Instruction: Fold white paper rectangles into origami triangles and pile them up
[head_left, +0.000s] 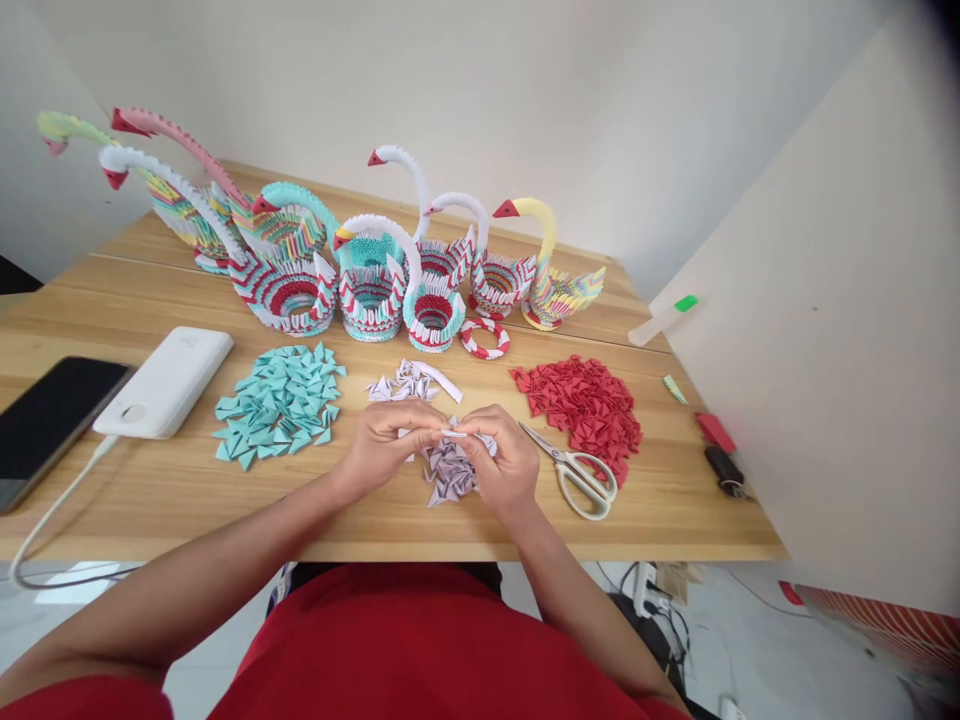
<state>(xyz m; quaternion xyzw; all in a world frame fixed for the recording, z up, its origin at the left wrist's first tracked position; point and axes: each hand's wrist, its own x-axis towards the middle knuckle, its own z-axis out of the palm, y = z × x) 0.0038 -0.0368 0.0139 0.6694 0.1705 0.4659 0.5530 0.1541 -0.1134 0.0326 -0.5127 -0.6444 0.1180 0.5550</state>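
Single head-worn view, facing forward and down, close above red fabric shirt (pixel 420 650) bottom centre; light-brown wooden surface (pixel 180 500) across mid-frame.

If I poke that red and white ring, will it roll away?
The red and white ring lies flat, so it would probably slide, not roll. It looks made of folded paper, so it's likely light, and it might come apart if squeezed.

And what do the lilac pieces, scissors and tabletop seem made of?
Lilac pieces: probably matte paper, showing flat folds and sharp points. Scissors: apparently metal blades, grey; smooth cream handles, likely plastic. Tabletop: smooth wood or laminate, given its grain.
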